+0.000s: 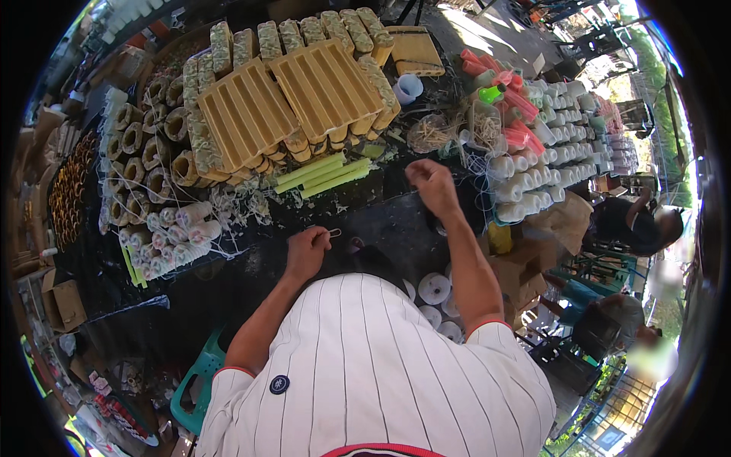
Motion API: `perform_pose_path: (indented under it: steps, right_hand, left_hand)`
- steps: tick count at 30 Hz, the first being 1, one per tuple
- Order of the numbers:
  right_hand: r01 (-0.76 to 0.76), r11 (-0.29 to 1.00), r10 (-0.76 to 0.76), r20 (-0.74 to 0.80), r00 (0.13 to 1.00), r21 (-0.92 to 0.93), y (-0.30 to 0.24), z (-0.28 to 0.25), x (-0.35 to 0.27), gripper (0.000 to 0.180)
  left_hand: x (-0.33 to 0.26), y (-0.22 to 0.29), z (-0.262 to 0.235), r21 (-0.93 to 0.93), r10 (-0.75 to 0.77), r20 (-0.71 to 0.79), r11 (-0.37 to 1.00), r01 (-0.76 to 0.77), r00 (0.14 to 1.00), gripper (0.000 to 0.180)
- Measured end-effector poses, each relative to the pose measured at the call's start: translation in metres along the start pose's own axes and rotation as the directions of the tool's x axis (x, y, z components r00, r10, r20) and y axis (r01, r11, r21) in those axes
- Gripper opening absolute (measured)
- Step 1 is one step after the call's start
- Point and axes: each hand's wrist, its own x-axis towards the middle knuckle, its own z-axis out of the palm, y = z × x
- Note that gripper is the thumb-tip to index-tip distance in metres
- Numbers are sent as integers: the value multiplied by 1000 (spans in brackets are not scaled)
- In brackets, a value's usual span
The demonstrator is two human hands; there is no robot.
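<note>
Close to my body, my left hand [305, 250] is closed, with a small thin pale loop [334, 232] sticking out between thumb and fingertips. My right hand [432, 188] is raised over the table's near edge, its fingers curled together; whatever they pinch, if anything, is hidden. Several yellow-green tubes [335, 177] lie side by side on the dark table [373, 202], left of my right hand. Beyond them, two tan grooved trays [247, 116] rest on a pile of patterned, wrapped blocks [365, 34].
Hollow many-sided tubes [175, 123] and wrapped rolls [202, 232] fill the left side. A white cup [408, 88], thin sticks [432, 134], pink rolls [521, 137] and rows of pale rolls [525, 171] stand to the right. A green chair [190, 388] is at lower left; people [628, 225] sit farther right.
</note>
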Motion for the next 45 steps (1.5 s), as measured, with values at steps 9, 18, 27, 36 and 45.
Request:
perform_pose_path:
  steps: [9, 18, 27, 36, 45]
  right_hand:
    - [-49, 888, 117, 121, 986, -457, 84, -143, 259, 25]
    - [-495, 869, 475, 335, 814, -31, 112, -72, 325, 38]
    - [-639, 492, 368, 525, 768, 591, 130, -125, 331, 14]
    - [-16, 960, -18, 118, 993, 280, 39, -162, 138, 91]
    - [-559, 200, -11, 573, 820, 804, 29, -28, -56, 63]
  left_hand:
    - [53, 25, 12, -83, -51, -54, 995, 46, 997, 13]
    - [59, 60, 60, -232, -211, -292, 962, 145, 933, 16]
    - [80, 79, 72, -268, -142, -323, 962, 53, 936, 16]
    - [93, 92, 47, -255, 31, -350, 958, -128, 936, 11]
    - [95, 87, 44, -65, 300, -288, 941, -332, 909, 13]
